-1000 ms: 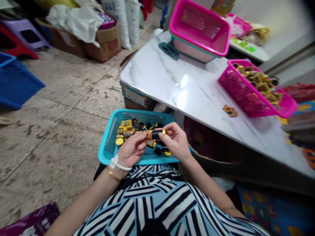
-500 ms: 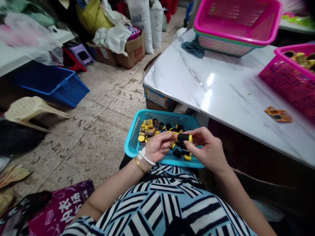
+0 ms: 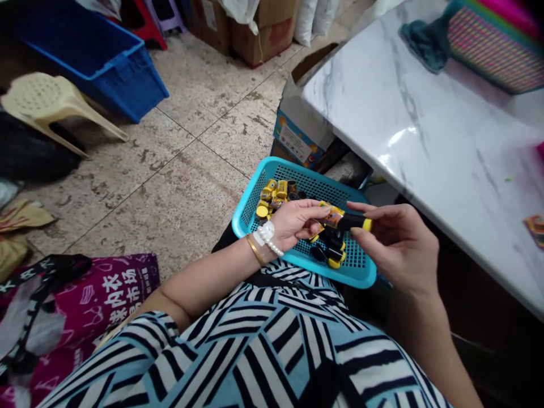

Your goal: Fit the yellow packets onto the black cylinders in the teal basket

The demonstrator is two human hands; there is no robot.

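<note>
Over a turquoise basket [image 3: 251, 199], both of my hands meet at one small item. My left hand [image 3: 293, 225] pinches a yellow printed piece [image 3: 332, 216] between thumb and fingers. My right hand [image 3: 399, 241] grips a black tube [image 3: 353, 221] with a yellow end, thumb below and fingers above. The printed piece and the tube touch end to end; whether they are joined I cannot tell. Below, the basket holds several yellow printed cylinders [image 3: 281, 189] at its left and several black tubes with yellow ends [image 3: 335, 255] at its right.
A white marbled table [image 3: 365, 85] stands at the right, bearing a stack of baskets [image 3: 495, 48], a dark cloth [image 3: 425, 44] and a printed piece [image 3: 534, 228]. A cardboard box [image 3: 297, 133] is under its corner. Leftward are a blue crate [image 3: 127, 79], a cream stool [image 3: 46, 96] and a purple bag [image 3: 106, 294].
The view has tilted down and turned left, so the basket and hands appear farther right. Both hands keep hold of the printed piece and the black tube; the tube now points slightly downward to the right.
</note>
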